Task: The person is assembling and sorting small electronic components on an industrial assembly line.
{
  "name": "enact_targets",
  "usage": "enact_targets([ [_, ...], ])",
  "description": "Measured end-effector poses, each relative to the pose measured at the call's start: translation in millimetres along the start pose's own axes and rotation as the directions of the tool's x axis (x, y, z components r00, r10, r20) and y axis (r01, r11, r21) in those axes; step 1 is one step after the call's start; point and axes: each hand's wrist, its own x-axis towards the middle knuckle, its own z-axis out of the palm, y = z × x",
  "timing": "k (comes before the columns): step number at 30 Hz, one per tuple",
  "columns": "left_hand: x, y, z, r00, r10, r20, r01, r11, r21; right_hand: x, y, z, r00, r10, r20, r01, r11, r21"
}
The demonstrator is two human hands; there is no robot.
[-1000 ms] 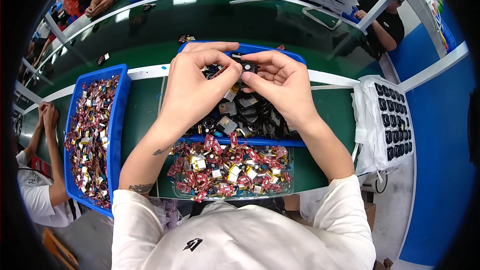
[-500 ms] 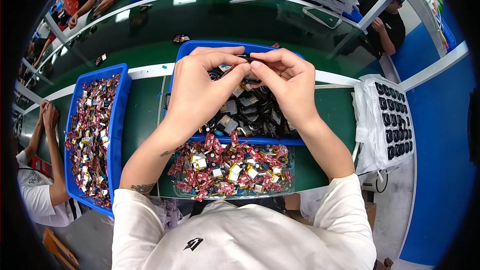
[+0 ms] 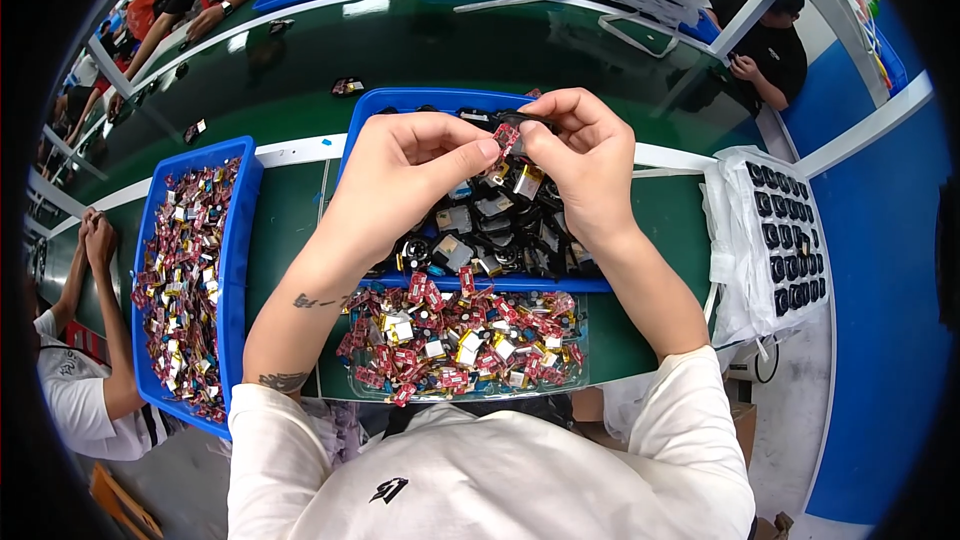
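Above the far part of a blue bin [image 3: 375,105], my two hands meet close together. My left hand [image 3: 415,160] pinches a small red circuit board [image 3: 507,136] between thumb and fingers. Gripped in my right hand [image 3: 588,160] is a black plastic casing [image 3: 516,118], partly covered by the fingers and thumb. The board is right at the casing; whether the two are still joined I cannot tell. Below, the bin holds many black casings [image 3: 500,230], some with silvery battery parts. Nearer to me, a clear tray [image 3: 362,385] is heaped with red circuit boards [image 3: 455,340] and wired batteries.
Another blue bin [image 3: 237,270] on the left is full of red boards and batteries. White foam trays with black parts [image 3: 790,240] stand at the right. A dark green conveyor belt [image 3: 420,45] runs across behind, with a few casings [image 3: 347,87] on it. Co-workers sit around.
My left hand has turned and pulled back slightly, and the red board now shows between my fingertips. Casings on the belt have shifted left. The co-worker at the right has lowered a hand.
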Motion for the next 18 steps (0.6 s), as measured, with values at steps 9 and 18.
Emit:
enact_targets([
  [9, 2, -3, 4, 0.985, 0.059, -0.161, -0.049, 0.997, 0.067, -3, -10, 6, 0.994, -0.102, 0.039, 0.103, 0.994, -0.026],
  [18, 9, 2, -10, 0.960, 0.144, -0.239, -0.127, 0.988, 0.083, 22, -18, -21, 0.994, -0.021, 0.110, 0.033, 0.993, -0.109],
])
